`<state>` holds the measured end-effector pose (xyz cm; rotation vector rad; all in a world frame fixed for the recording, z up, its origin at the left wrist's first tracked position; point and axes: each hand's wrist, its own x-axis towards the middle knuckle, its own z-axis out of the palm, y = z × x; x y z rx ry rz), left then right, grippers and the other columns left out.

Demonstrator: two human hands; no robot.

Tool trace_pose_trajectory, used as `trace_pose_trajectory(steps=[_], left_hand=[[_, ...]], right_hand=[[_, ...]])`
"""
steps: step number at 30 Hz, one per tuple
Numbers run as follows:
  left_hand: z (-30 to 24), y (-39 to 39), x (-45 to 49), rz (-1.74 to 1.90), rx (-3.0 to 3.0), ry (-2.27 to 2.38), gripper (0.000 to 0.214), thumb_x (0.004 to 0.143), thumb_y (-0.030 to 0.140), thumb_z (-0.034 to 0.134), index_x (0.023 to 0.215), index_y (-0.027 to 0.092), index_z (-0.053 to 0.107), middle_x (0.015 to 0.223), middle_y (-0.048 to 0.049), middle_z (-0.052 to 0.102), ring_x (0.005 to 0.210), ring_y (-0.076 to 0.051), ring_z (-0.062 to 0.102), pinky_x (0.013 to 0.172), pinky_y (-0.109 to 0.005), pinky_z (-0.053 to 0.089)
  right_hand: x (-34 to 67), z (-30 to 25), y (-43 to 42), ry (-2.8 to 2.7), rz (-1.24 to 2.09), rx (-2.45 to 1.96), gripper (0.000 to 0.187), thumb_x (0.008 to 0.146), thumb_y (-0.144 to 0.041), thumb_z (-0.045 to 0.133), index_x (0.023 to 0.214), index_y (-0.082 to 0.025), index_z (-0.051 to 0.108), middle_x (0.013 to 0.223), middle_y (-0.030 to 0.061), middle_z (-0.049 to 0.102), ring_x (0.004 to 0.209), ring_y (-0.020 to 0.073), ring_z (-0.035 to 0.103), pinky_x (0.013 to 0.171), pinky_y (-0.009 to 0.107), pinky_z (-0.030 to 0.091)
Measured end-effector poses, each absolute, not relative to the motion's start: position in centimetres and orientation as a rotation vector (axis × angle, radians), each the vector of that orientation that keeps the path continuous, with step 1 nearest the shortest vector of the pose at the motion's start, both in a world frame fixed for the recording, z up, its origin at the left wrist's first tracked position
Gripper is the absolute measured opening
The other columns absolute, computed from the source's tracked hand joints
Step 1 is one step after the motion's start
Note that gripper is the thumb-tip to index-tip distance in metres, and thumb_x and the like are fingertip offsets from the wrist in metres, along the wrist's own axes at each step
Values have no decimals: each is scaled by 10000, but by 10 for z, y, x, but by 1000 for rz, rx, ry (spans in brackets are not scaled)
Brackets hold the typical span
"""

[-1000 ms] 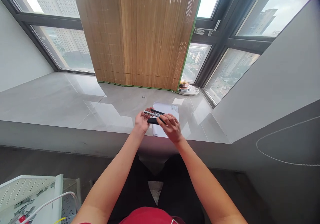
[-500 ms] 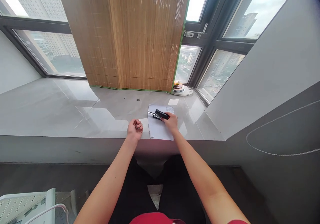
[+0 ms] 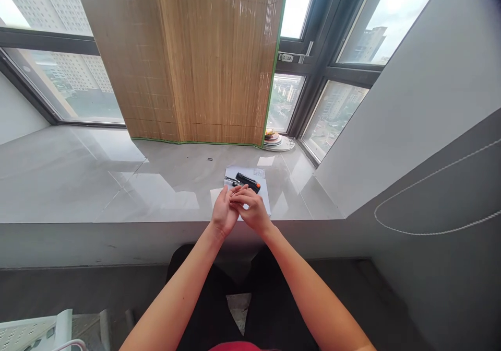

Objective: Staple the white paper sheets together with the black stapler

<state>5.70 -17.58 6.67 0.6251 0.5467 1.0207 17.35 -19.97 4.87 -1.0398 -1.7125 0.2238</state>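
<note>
My left hand [image 3: 224,211], palm up with its fingers curled, meets my right hand [image 3: 251,208] over the front of the windowsill. Thumb and fingers of the right hand are pinched together at the left fingers. Whatever lies between them is too small and covered to make out. Just beyond the fingertips rests a black stapler [image 3: 248,182] with an orange end and a silver metal part, seemingly opened up. Under it is a sheet of white paper [image 3: 258,175] with small print at its far corner, partly covered by my hands.
A small dark piece [image 3: 210,159] lies on the glossy tiled sill [image 3: 176,173]. Stacked plates [image 3: 278,143] stand in the far right corner beside a hanging bamboo blind [image 3: 211,69]. At right hangs a looped cord [image 3: 376,215]; a white perforated item [image 3: 29,334] is low at left.
My right hand has let go of the stapler, leaving it on the paper, and moved left and nearer to me. My left hand has shifted right, so both now touch.
</note>
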Motion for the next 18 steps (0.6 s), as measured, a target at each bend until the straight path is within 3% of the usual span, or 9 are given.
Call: trace_pose_trajectory(steps=[4, 6, 8, 10, 11, 14, 18], left_hand=[[67, -163, 48, 1058, 930, 622, 527, 1134, 570, 320, 1208, 202, 690, 1413, -180, 751, 1399, -319, 689, 1233, -534, 531], [62, -143, 27, 1182, 1289, 841, 442, 1122, 513, 370, 1263, 227, 676, 1494, -156, 709, 1472, -321, 630, 1276, -555, 475], [50, -120, 0, 1178, 1760, 1254, 356, 1062, 402, 518, 1321, 228, 690, 1570, -162, 653, 1603, -356, 479, 1366, -609, 312], [35, -101, -28, 913, 2062, 1659, 433, 1035, 348, 551, 1420, 205, 686, 1695, -195, 531, 1712, -438, 240, 1367, -751, 105], [26, -94, -39, 759, 2119, 1799, 483, 1044, 354, 536, 1476, 179, 662, 1731, -222, 478, 1716, -475, 199, 1338, -803, 78], [7, -84, -54, 459, 2211, 1969, 583, 1083, 395, 465, 1595, 139, 573, 1772, -272, 389, 1689, -510, 244, 1289, -858, 127], [-1, -84, -50, 432, 2279, 2016, 593, 1087, 399, 429, 1602, 138, 560, 1744, -290, 418, 1662, -496, 301, 1268, -864, 189]], right_hand=[[185, 48, -199, -1606, 288, -1075, 98, 982, -290, 746, 971, -331, 834, 956, 28, 826, 897, 263, 762, 818, 449, 672], [208, 45, -191, -1524, 269, -1145, 67, 938, -373, 808, 921, -311, 823, 907, 30, 821, 792, 250, 744, 738, 429, 659], [245, 41, -176, -1441, 251, -1260, 176, 896, -443, 832, 828, -284, 802, 886, 39, 825, 747, 245, 743, 735, 422, 655], [291, 35, -154, -1340, 246, -1449, 225, 860, -463, 817, 761, -263, 790, 880, 54, 837, 754, 255, 767, 763, 416, 660], [315, 32, -142, -1282, 224, -1596, 226, 837, -447, 811, 721, -256, 779, 839, 58, 834, 730, 258, 769, 775, 415, 657], [374, 21, -105, -1163, 147, -1848, 177, 811, -349, 749, 680, -234, 780, 764, 93, 821, 758, 288, 781, 810, 419, 640], [409, 10, -57, -1177, 71, -1939, 159, 781, -236, 678, 698, -206, 809, 803, 119, 827, 816, 288, 772, 920, 427, 614]])
